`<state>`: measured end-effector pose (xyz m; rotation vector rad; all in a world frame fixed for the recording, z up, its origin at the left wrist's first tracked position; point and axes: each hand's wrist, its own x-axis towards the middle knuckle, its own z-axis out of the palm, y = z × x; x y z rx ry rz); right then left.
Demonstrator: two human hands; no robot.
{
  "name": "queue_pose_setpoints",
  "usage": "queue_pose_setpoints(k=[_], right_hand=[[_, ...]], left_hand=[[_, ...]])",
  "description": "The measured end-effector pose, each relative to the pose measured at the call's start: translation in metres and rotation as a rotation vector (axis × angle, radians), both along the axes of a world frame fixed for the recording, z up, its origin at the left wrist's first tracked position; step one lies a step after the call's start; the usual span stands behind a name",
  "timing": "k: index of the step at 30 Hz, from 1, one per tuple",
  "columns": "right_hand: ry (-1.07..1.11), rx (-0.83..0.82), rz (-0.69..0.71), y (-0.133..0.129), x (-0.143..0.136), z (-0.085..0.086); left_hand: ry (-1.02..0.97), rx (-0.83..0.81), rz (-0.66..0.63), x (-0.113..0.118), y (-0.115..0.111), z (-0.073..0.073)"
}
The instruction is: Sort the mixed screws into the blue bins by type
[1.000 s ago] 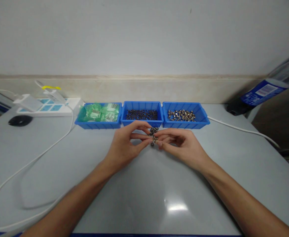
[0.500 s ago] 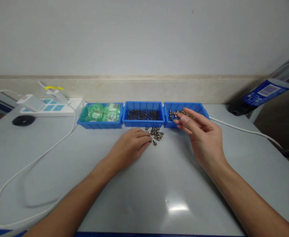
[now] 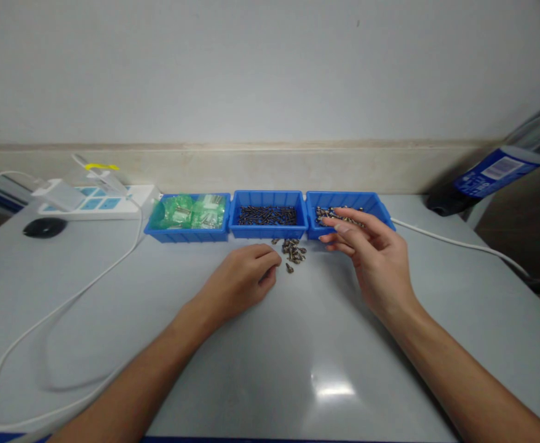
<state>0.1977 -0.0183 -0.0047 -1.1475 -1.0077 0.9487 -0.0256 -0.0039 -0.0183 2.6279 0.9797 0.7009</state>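
Observation:
My left hand rests on the table with its fingers curled in, just left of a small pile of metal fasteners; whatever its fingers may hold is hidden. One loose fastener lies at the near side of the pile. My right hand hovers at the front of the right blue bin, fingers apart, with nothing visible between them. Metal pieces lie in that bin, partly behind the fingers. Dark screws fill the bottom of the middle blue bin.
The left blue bin holds green and clear plastic packets. Further left are a white power strip, a black mouse and a looping white cable. A bottle leans at the right, near another white cable.
My left hand has drawn slightly back from the pile and its fingers have curled in. My right hand has shifted a little left and lower.

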Motion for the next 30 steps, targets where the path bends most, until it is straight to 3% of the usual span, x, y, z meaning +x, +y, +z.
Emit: queue_pose_setpoints(k=[7,18,23,30], right_hand=[[0.014,-0.038,0.009,0.000,-0.002,0.001],[-0.005,-0.053,0.042,-0.001,-0.005,-0.001],[-0.019,-0.045,0.062,-0.002,-0.005,-0.002],[-0.180,-0.016,0.187,-0.004,-0.007,0.000]], left_hand=[[0.031,0.011,-0.061,-0.002,0.000,0.001],[0.078,-0.037,0.084,-0.003,0.001,0.005],[-0.021,-0.041,0.135,-0.005,0.004,0.005],[-0.373,-0.130,0.141,0.001,0.001,0.015]])
